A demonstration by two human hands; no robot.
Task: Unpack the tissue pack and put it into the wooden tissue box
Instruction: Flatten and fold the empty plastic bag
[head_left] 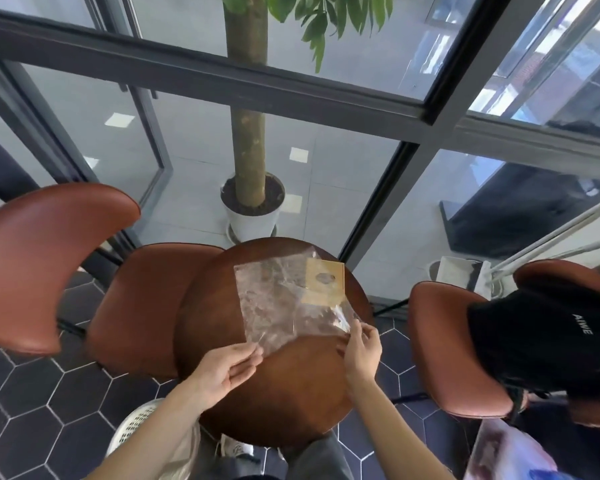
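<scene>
Both hands grip the near edge of one clear, crinkled plastic wrapper [278, 303]: the left hand [227, 370] pinches its near-left corner between thumb and fingertips, and the right hand [361, 351] pinches its near-right corner. Held up over the round dark-brown wooden table [291, 393], the wrapper spreads as a thin sheet and appears to hold nothing. Through and behind its far-right part shows one light wooden tissue box [324, 280], standing on the table with an oval slot in its top. Judged from its look, the film is very light, limp and slippery, and should tear or slide if held loosely, so the corners are the sound places to hold. No loose tissues are visible; whether they lie inside the box cannot be told. Three brown leather chairs stand around the table.
</scene>
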